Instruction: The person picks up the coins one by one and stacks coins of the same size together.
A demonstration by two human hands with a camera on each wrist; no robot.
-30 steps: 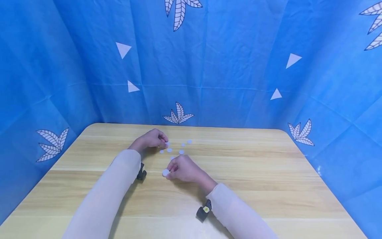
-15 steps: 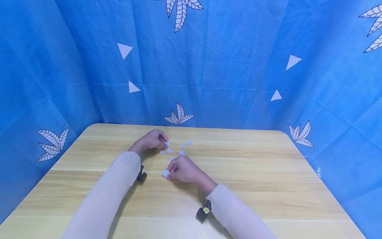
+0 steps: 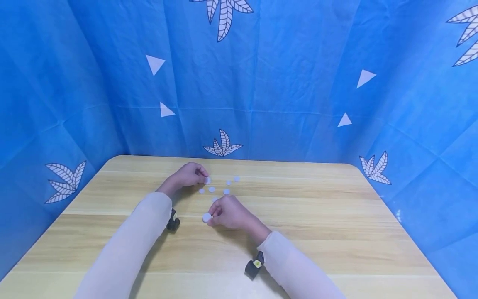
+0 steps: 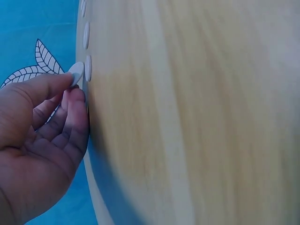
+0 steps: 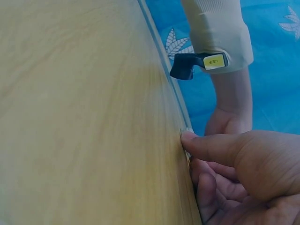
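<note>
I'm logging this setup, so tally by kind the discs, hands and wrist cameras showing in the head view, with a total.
Left hand and right hand: 2
White discs: 8 visible, one held in each hand; any stacked underneath can't be told
Black wrist cameras: 2
Total: 12

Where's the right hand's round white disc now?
Head view, left of centre: the disc is pinched by the right hand, below the other white discs.
</note>
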